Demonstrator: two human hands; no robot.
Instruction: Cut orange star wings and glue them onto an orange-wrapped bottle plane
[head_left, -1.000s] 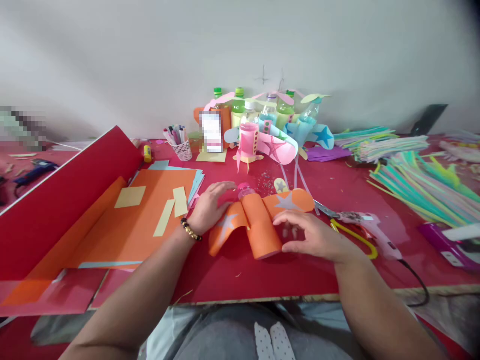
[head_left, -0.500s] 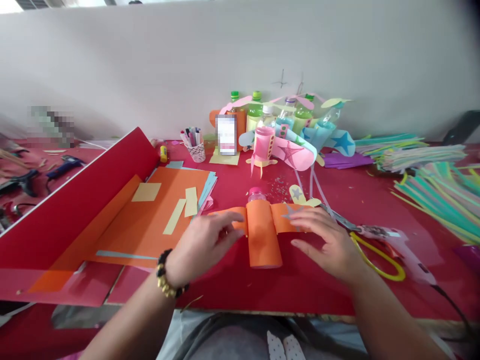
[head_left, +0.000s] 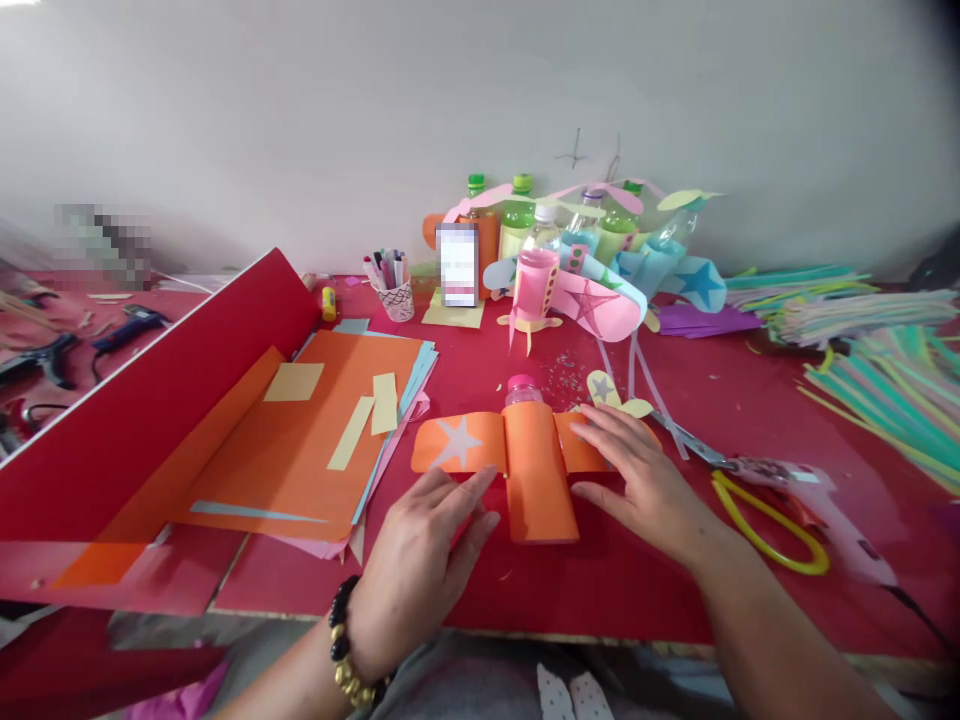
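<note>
A plastic bottle wrapped in orange paper (head_left: 540, 480) lies on the red table, its pink cap (head_left: 522, 383) pointing away from me. Orange paper wings stick out on both sides; the left wing (head_left: 427, 442) carries a pale grey star. My left hand (head_left: 442, 530) hovers just below that wing with fingers apart and holds nothing. Over the right wing (head_left: 574, 450) lies my right hand (head_left: 637, 475), open, covering much of it. Beyond the right hand is a small cream paper piece with a grey star (head_left: 602, 387).
Orange sheets (head_left: 277, 480) with cream paper strips lie to the left, beside a red board (head_left: 187, 400). Finished bottle planes (head_left: 537, 290), a phone (head_left: 457, 265) and a pen cup (head_left: 395, 298) stand behind. At right are yellow-handled scissors (head_left: 772, 535), a pink glue gun (head_left: 832, 510) and colourful pipe cleaners (head_left: 892, 390).
My left hand has drawn back toward me off the left wing, uncovering its star. My right hand stays over the right wing. The view has shifted slightly.
</note>
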